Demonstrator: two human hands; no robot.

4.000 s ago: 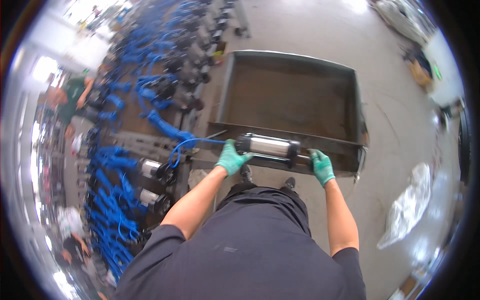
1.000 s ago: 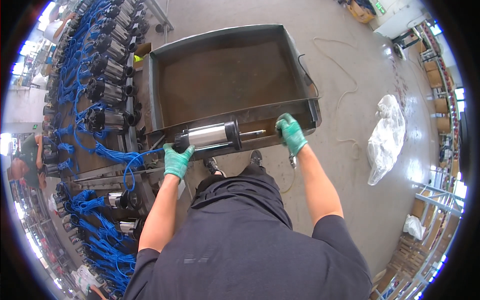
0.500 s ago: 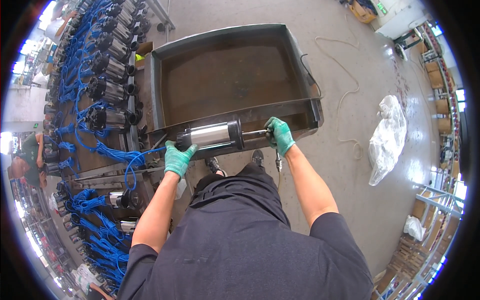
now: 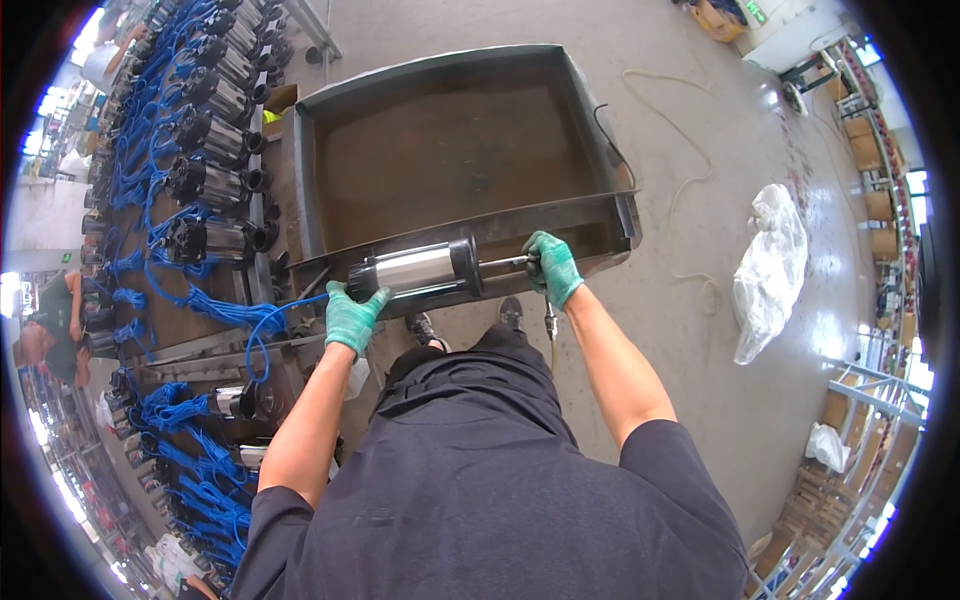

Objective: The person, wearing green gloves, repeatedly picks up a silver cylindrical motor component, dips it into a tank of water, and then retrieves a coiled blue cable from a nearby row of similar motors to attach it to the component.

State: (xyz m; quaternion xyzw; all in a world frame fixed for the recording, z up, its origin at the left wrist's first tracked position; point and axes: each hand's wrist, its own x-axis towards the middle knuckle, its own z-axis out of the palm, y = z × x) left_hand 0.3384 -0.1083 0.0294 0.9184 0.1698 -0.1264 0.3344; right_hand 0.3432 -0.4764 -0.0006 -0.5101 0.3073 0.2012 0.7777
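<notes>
A submersible pump (image 4: 415, 270), a steel cylinder with black ends, lies across the near edge of a metal tank (image 4: 310, 190). My left hand (image 4: 352, 318), in a green glove, grips its left end with the thumb on the casing; a blue cable (image 4: 262, 340) runs off from there. My right hand (image 4: 555, 268), gloved likewise, is closed round an air blow gun, mostly hidden by the fingers. The gun's thin metal nozzle (image 4: 505, 262) points left and meets the pump's right end; whether the tip goes inside I cannot tell. A hose fitting (image 4: 550, 322) hangs below that hand.
Similar pumps (image 4: 212, 240) with blue cable bundles stand in rows on a bench to the left, and more lie lower left. A pale hose (image 4: 690, 185) trails over the floor at right, near a clear plastic bag (image 4: 772, 275). Another person (image 4: 58, 320) is at far left.
The whole view has shifted slightly. Both hands keep their hold on the pump and the blow gun, with the nozzle still at the pump's right end.
</notes>
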